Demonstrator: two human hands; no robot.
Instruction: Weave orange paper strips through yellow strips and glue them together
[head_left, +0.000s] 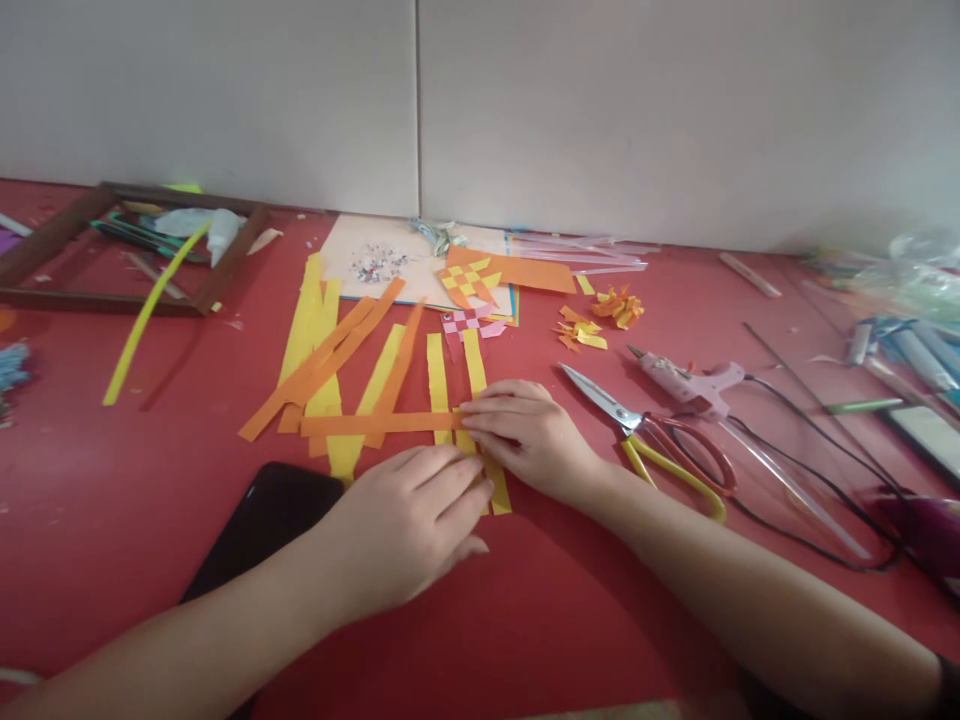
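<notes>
The left hand (420, 515) is lying open, palm down, on the red worktop (600, 600), its fingertips pressing the near end of a yellow strip (474, 365). The right hand (529, 432), also flat and gripping nothing, is pressing one end of an orange strip (375, 423) that is crossing the yellow strip just beyond the left hand. Scissors (652, 445) are lying just right of the right hand, and a black phone (262, 520) is lying beside the left wrist.
</notes>
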